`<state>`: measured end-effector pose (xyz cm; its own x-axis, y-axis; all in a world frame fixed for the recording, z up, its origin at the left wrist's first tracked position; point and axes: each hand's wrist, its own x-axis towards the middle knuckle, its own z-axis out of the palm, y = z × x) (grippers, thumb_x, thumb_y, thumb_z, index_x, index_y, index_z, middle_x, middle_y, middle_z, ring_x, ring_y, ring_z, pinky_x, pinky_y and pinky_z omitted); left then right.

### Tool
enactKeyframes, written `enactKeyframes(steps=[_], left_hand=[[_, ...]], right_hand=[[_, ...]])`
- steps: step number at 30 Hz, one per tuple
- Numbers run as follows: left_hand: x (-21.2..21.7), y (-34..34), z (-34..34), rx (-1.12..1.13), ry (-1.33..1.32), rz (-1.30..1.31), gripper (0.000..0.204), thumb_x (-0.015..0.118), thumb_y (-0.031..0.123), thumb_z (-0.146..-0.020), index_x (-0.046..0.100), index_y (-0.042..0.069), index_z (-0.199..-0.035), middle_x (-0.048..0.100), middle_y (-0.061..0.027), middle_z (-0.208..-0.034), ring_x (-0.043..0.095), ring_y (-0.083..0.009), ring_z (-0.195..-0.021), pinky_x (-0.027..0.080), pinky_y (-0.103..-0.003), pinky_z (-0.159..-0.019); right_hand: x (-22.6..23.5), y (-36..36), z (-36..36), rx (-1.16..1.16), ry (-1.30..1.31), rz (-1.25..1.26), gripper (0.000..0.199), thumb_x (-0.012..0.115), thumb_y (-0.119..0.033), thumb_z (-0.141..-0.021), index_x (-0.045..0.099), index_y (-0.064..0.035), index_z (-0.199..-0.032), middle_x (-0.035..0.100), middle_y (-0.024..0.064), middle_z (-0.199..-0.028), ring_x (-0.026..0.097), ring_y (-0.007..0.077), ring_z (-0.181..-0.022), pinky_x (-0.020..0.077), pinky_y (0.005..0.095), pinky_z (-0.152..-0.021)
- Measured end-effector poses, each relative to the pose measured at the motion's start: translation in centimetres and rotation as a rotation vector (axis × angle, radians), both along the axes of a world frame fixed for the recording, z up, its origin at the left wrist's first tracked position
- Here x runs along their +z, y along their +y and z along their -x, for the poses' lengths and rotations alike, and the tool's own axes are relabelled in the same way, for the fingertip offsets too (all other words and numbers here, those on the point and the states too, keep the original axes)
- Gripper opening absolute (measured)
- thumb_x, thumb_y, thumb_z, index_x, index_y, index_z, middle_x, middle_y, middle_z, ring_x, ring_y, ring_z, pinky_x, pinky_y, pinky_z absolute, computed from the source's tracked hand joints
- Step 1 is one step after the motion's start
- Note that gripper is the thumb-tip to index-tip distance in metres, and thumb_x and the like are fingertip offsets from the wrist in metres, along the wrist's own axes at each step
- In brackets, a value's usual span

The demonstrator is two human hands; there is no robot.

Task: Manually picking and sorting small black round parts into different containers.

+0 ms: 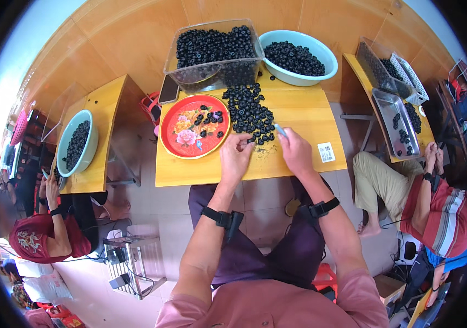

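Note:
My left hand point(235, 157) is closed in a pinch at the near end of a heap of small black ring-like pieces point(250, 109), with one black piece point(251, 140) at its fingertips. In my right hand point(298, 152) is a slim tool with a light-blue handle point(281, 130); the fingers wrap round it and its working tip is too small to make out. Left of the heap lies a red round tray point(169, 139) with a flower print and several black pieces on it. Dark crumbs point(267, 154) are scattered on the wood between my hands.
A clear plastic bin point(211, 79) and a pale-blue basin point(299, 79), both full of black pieces, stand at the table's back. A phone point(169, 89) lies beside the bin. A white label point(326, 152) is at the right. People work at tables point(97, 164) on both sides.

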<state>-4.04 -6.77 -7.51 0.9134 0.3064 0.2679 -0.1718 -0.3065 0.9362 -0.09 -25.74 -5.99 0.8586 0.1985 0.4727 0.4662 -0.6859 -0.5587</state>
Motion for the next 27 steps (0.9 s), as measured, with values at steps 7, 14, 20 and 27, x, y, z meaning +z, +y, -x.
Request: enactKeyframes(steps=[7, 14, 20, 27], left_hand=[[0.4, 0.2, -0.1, -0.065, 0.005, -0.114, 0.024, 0.078, -0.003, -0.083, 0.073, -0.002, -0.106, 0.066, -0.0085, -0.095, 0.065, -0.013, -0.078, 0.055, -0.027, -0.072], [-0.3, 0.0, -0.2, -0.104, 0.024, 0.127, 0.03, 0.078, -0.004, -0.082, 0.072, 0.0, -0.112, 0.069, -0.0063, -0.096, 0.065, -0.0113, -0.084, 0.056, -0.026, -0.076], [-0.2, -0.1, 0.1, -0.139, 0.027, 0.099, 0.033, 0.079, -0.004, -0.081, 0.072, 0.001, -0.113, 0.07, -0.0071, -0.099, 0.065, -0.0116, -0.083, 0.055, -0.026, -0.076], [-0.5, -0.1, 0.1, -0.122, 0.01, 0.072, 0.034, 0.079, -0.005, -0.081, 0.071, 0.002, -0.113, 0.068, -0.0057, -0.096, 0.064, -0.011, -0.08, 0.054, -0.025, -0.075]], right_hand=[[0.5, 1.0, 1.5, 0.071, -0.243, 0.16, 0.012, 0.064, -0.011, -0.091, 0.063, -0.0041, -0.101, 0.065, 0.0111, -0.083, 0.064, 0.0304, -0.077, 0.0509, 0.043, -0.068], [0.2, 1.1, 1.8, 0.151, -0.297, 0.291, 0.011, 0.063, -0.009, -0.09, 0.063, -0.0035, -0.099, 0.06, 0.0096, -0.078, 0.061, 0.0285, -0.072, 0.0495, 0.0418, -0.065], [0.0, 1.0, 1.9, 0.189, -0.331, 0.285, 0.011, 0.061, -0.008, -0.089, 0.064, -0.003, -0.099, 0.06, 0.0095, -0.079, 0.063, 0.0274, -0.072, 0.0513, 0.0394, -0.063], [0.1, 0.9, 2.1, 0.184, -0.311, 0.299, 0.012, 0.061, -0.008, -0.089, 0.064, -0.0026, -0.099, 0.06, 0.0095, -0.078, 0.063, 0.0268, -0.072, 0.0519, 0.0391, -0.062]])
